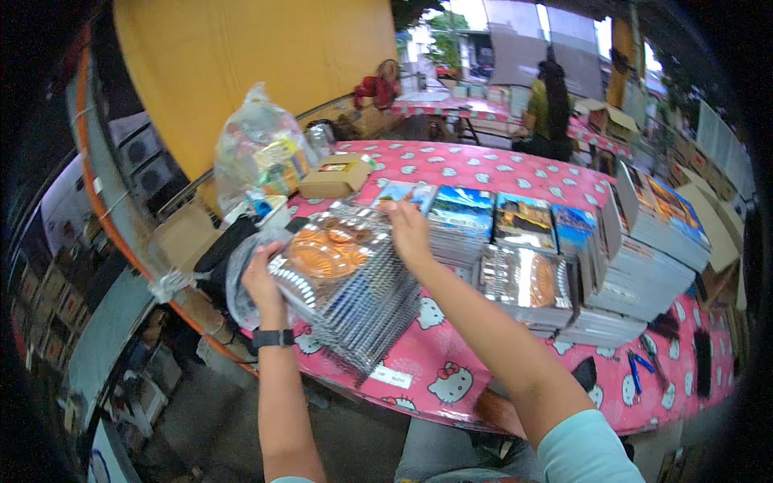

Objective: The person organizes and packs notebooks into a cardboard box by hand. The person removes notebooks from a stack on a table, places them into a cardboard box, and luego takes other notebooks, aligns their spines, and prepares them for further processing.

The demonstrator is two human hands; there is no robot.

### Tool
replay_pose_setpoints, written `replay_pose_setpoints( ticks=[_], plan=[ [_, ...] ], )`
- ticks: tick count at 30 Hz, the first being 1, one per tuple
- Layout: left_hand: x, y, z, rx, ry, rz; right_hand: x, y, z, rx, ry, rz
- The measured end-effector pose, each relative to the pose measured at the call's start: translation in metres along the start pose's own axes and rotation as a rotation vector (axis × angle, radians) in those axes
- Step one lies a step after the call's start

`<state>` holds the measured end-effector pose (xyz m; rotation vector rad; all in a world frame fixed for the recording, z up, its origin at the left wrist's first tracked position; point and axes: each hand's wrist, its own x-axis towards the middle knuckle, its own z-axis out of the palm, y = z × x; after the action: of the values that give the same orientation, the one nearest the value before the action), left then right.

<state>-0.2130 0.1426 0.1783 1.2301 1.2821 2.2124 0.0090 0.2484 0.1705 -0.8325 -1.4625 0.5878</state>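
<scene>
A tall stack of glossy, thin books (366, 322) stands at the near left of the table. Its top book (326, 251) has orange round shapes on a dark, shiny cover. My left hand (262, 283) grips that book's left edge, thumb over the cover. At the far right corner my right hand (409, 232) pinches the edge, fingertips partly hidden. Whether the top book is lifted off the stack, I cannot tell. A clear plastic wrap (245, 278) lies beside my left hand. A shorter stack of shiny books (527, 282) stands to the right.
Further stacks with picture covers (460, 205) line the pink patterned tablecloth (451, 378). Tall book piles (644, 266) rise at right, near blue-handled pliers (636, 374). A filled plastic bag (262, 153) and a cardboard box (334, 177) stand at the far left. A person (547, 105) is beyond the table.
</scene>
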Motion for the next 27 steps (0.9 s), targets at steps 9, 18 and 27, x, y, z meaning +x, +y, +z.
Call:
replay_pose_setpoints(
  ticks=[9, 18, 27],
  plan=[
    [-0.056, 0.110, 0.000, 0.087, 0.296, 0.559, -0.031, -0.064, -0.170, -0.679, -0.756, 0.006],
    [-0.176, 0.078, 0.109, -0.036, -0.333, 0.231, -0.121, -0.009, -0.277, -1.357, -0.733, -0.298],
    [-0.217, 0.007, 0.129, -0.562, -0.689, -1.126, -0.150, -0.072, -0.279, -0.921, -0.768, -0.544]
  ],
)
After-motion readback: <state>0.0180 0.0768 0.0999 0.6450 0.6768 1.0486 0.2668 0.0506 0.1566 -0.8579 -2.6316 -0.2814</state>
